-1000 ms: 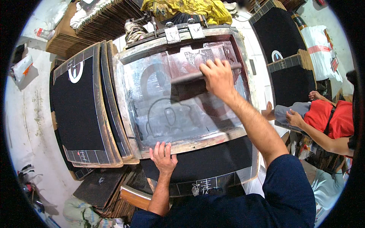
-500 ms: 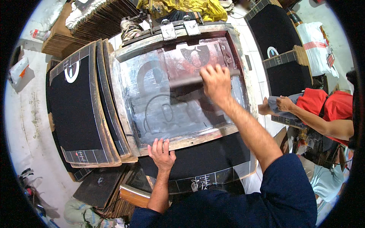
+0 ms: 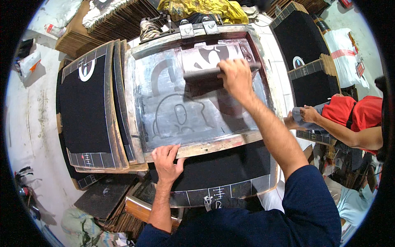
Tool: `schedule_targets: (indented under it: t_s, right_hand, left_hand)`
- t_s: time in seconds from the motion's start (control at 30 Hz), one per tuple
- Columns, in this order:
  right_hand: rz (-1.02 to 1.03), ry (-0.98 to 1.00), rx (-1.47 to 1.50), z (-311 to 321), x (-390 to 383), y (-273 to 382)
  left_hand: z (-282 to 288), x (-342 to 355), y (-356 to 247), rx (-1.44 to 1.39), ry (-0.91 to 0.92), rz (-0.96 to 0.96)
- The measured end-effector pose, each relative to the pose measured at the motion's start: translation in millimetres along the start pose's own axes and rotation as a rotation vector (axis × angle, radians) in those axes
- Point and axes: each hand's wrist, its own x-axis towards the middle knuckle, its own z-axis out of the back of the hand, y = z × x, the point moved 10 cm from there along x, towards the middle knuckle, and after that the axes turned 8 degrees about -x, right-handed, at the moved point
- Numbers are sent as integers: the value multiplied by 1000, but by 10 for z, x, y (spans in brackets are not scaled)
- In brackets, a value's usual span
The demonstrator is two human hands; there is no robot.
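My right hand (image 3: 237, 79) is wrapped round the handle of a dark, long squeegee (image 3: 202, 74). It stands across the upper right part of a wooden-framed printing screen. Beyond the squeegee, a black-and-white design (image 3: 214, 54) shows in the screen mesh. Dark red ink lines the frame's far right inner side. My left hand (image 3: 166, 164) grips the near left edge of the screen frame (image 3: 214, 149), its fingers on top and its thumb at the outer side. Beneath the frame, a board with black fabric (image 3: 230, 168) sticks out toward me. The squeegee's blade edge is hidden.
Boards with black fabric (image 3: 84, 111) lean in a stack on the left. Metal hinge clamps (image 3: 187, 31) hold the screen's far side, with yellow cloth (image 3: 205, 10) behind. On the right are more black-covered boards (image 3: 294, 39) and a person in red (image 3: 372, 113) holding grey cloth.
The dark red film over the design has cleared, and white areas now show. My right hand and the squeegee have shifted slightly away from me. The whole view has shifted a little.
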Motion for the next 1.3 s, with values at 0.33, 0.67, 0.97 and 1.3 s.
schedule_targets:
  t_s: [0.33,0.67,0.97,1.3]
  right_hand:
    - [113,193,67,-118,139,-41]
    - [99,92,-99,-732,1723,-580]
    - [-185,-191,229,681,-1208,369]
    - [-88,-535,123,2824,-349,775]
  left_hand:
    - [49,86,-76,-34,29,56]
    - [79,94,-117,-6,18,43]
    - [293,205,-277,-71,14,14]
    - [2321,444,-957,175,-679,-381]
